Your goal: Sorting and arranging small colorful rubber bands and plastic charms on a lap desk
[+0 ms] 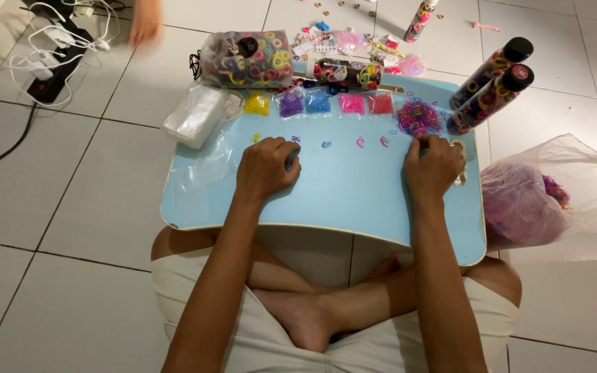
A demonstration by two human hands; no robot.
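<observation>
I sit cross-legged with a light blue lap table (340, 193) over my legs. My left hand (265, 168) rests on it with fingers curled, a small dark object just showing under the fingertips. My right hand (433, 166) is curled beside a mixed-colour pile of tiny rubber bands (418, 117). Along the table's far edge lie small bags of yellow (257, 104), purple (290, 103), blue (318, 102), pink (352, 103) and red (381, 103) bands. Single bands sit in a row in front of them.
A stack of clear bags (195, 115) lies at the table's left corner. Behind are a bag of coloured hair ties (247, 59), tubes of ties (490, 86) and a large plastic bag (547, 197) at right. Cables and chargers (57, 48) lie far left, near another person's hand (146, 22).
</observation>
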